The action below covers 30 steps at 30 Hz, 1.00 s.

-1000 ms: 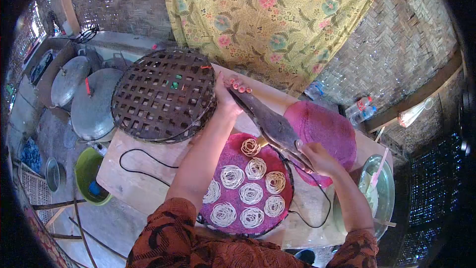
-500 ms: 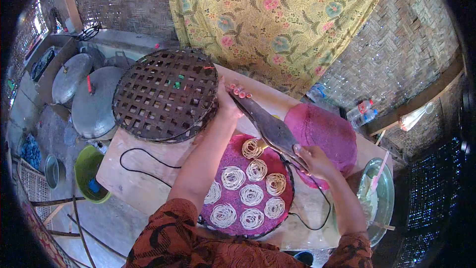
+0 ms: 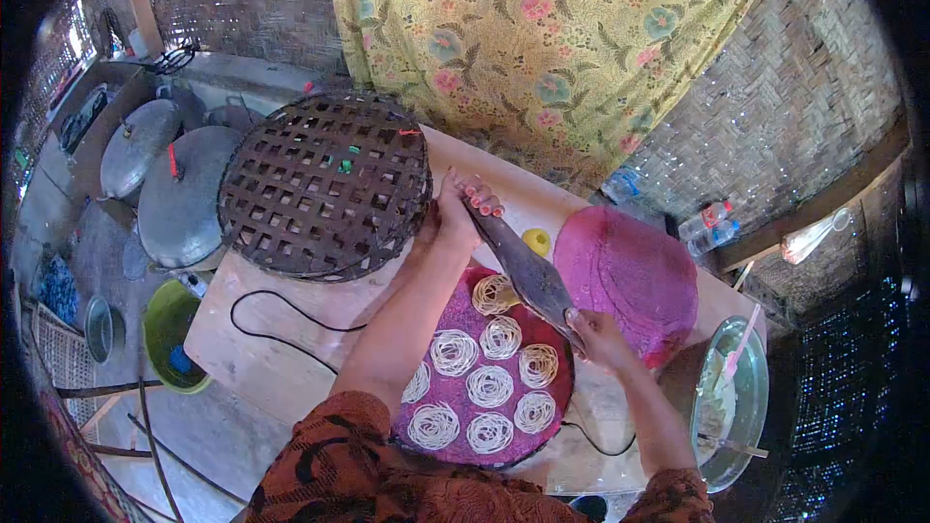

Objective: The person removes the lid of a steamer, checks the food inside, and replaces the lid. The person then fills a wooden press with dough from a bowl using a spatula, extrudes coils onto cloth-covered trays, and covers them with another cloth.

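Observation:
Both my hands hold a dark wooden noodle press (image 3: 524, 266), a long piece slanting from upper left to lower right. My left hand (image 3: 463, 205) wraps round its far end, fingers curled over. Around the near end, my right hand (image 3: 598, 337) is closed. Beneath the press lies a round tray covered with pink cloth (image 3: 455, 300), bearing several pale noodle nests (image 3: 490, 385). The nest at the top of the tray (image 3: 494, 294) lies nearest the press and is partly overlapped by it. The underside of the press is hidden.
A dark woven round tray (image 3: 325, 184) sits left of my left arm. More pink cloth (image 3: 625, 276) and a small yellow round object (image 3: 536, 241) lie beyond the press. At right stands a basin (image 3: 760, 397) with pale dough. A black cord (image 3: 262, 329) crosses the table.
The press has turned slightly and shifted, its upper face showing more flatly. My left hand has moved a little down and right. The yellow object has come more into view.

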Each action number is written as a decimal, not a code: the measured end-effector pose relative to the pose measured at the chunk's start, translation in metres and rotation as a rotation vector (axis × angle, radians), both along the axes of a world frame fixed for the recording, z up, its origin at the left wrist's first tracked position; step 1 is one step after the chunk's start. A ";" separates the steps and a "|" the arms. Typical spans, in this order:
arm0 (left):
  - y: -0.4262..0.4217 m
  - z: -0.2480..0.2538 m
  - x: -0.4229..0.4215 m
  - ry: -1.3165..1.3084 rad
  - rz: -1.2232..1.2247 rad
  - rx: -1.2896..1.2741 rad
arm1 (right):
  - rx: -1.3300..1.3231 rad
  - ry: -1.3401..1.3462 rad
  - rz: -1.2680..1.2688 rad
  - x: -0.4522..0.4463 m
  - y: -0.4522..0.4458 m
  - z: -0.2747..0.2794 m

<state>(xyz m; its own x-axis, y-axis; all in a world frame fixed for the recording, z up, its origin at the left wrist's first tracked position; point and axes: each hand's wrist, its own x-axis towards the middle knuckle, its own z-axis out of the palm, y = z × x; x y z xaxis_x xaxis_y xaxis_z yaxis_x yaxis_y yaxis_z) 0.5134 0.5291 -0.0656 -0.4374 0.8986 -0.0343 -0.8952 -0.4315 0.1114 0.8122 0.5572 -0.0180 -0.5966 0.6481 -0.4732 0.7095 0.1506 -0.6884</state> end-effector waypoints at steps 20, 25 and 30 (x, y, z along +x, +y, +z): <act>-0.102 0.035 -0.060 0.083 0.228 0.001 | -0.079 -0.018 0.139 -0.078 -0.047 0.020; -0.111 0.040 -0.050 0.042 0.226 0.066 | 0.026 -0.030 0.186 -0.071 -0.053 0.055; -0.096 0.047 -0.062 0.039 0.269 0.074 | 0.146 -0.074 0.159 -0.079 -0.036 0.045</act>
